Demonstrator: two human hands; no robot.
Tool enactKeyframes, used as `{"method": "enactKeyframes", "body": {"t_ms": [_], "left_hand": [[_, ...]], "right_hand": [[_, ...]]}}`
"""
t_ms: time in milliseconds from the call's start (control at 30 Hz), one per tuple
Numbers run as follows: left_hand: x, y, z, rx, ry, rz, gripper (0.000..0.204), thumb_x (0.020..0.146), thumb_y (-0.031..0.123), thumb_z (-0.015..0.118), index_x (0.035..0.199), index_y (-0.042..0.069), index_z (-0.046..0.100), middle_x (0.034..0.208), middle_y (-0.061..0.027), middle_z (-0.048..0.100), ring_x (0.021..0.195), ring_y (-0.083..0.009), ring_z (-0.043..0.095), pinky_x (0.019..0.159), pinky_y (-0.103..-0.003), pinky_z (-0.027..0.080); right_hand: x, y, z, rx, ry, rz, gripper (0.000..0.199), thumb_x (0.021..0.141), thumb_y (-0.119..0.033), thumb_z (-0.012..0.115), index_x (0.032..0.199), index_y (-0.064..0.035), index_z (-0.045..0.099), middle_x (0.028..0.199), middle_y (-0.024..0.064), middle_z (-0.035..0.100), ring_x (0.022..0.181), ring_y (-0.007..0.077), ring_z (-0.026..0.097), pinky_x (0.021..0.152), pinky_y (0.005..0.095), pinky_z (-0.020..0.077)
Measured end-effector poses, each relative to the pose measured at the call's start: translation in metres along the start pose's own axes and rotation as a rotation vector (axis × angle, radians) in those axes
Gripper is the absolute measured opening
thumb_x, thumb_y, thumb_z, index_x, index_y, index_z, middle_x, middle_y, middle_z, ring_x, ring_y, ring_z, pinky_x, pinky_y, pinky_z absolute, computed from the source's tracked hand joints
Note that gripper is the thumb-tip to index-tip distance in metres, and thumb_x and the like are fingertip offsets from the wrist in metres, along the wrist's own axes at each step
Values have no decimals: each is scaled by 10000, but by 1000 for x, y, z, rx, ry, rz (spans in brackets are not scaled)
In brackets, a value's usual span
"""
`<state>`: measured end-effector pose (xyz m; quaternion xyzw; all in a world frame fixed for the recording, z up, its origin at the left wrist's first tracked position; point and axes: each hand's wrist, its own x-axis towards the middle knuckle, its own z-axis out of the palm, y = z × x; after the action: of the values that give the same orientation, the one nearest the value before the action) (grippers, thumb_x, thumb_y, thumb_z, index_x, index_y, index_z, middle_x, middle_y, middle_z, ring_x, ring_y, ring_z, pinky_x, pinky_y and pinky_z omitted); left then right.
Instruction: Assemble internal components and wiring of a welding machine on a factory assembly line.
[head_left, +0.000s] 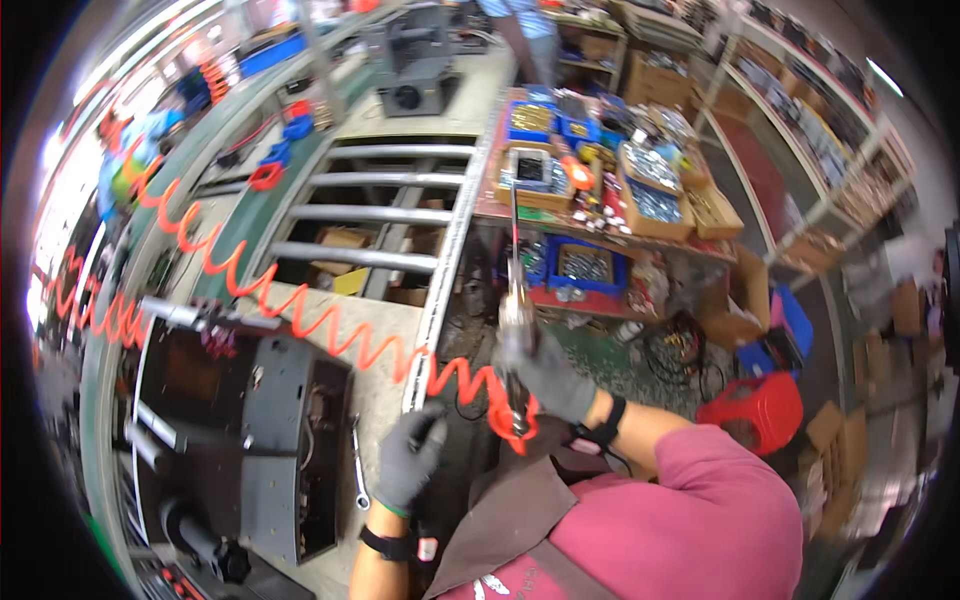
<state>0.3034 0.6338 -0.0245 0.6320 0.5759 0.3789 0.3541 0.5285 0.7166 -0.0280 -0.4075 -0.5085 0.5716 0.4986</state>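
Note:
My right hand [560,380], in a grey glove, is wrapped around an air screwdriver [517,320]. The tool's long thin bit points away from me, toward the parts table. A red coiled air hose [345,345] runs from the tool's near end across the bench to the far left. My left hand [408,458], also gloved in grey, hovers by the bench edge with its fingers curled; anything inside them is hidden. Beside it a combination wrench [360,465] lies on the bench. Left of the wrench sits a dark metal machine housing [275,450].
A roller conveyor [365,215] stretches ahead, with another dark machine [410,65] beyond it. Bins and boxes of screws [655,200] crowd the parts table at right. A red plastic stool [750,412] and cables [680,355] are on the floor. Another person [525,40] stands at the far end.

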Motion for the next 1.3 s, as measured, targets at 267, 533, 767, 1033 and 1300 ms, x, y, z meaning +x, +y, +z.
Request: {"method": "enactKeyframes", "body": {"t_ms": [267,533,767,1033,1300], "left_hand": [[261,61,73,-281,-323,4,297,900,148,590,1149,-14,580,955,-23,616,813,-72,551,729,-216,464],[449,47,188,-132,-347,-55,318,869,251,622,1055,-7,627,836,-26,631,691,-75,543,608,-214,444],[568,13,254,387,-371,146,396,821,305,595,1114,39,586,936,-118,619,859,-246,567,761,-335,453],[586,-1,297,720,-545,90,522,678,440,739,967,16,645,942,-213,660,907,-367,629,789,-402,501],[573,1,293,842,-252,152,246,676,157,718,866,12,663,902,-226,660,882,-379,638,778,-433,500]], "right_hand": [[153,21,-124,574,367,246,306,930,-397,504,927,-97,560,696,55,605,555,166,592,497,289,499],[185,-10,-222,801,431,160,188,866,-268,594,856,-82,579,668,30,595,513,149,568,456,295,476],[130,-17,-268,313,456,284,209,872,-287,542,846,-81,563,655,1,551,540,93,515,486,256,423],[113,-10,-285,348,449,206,248,821,-191,603,1018,-79,502,754,-22,514,624,57,493,529,224,414],[118,-4,-274,285,228,22,357,824,-129,597,1148,-38,476,933,-10,522,857,99,500,763,266,424]]}}
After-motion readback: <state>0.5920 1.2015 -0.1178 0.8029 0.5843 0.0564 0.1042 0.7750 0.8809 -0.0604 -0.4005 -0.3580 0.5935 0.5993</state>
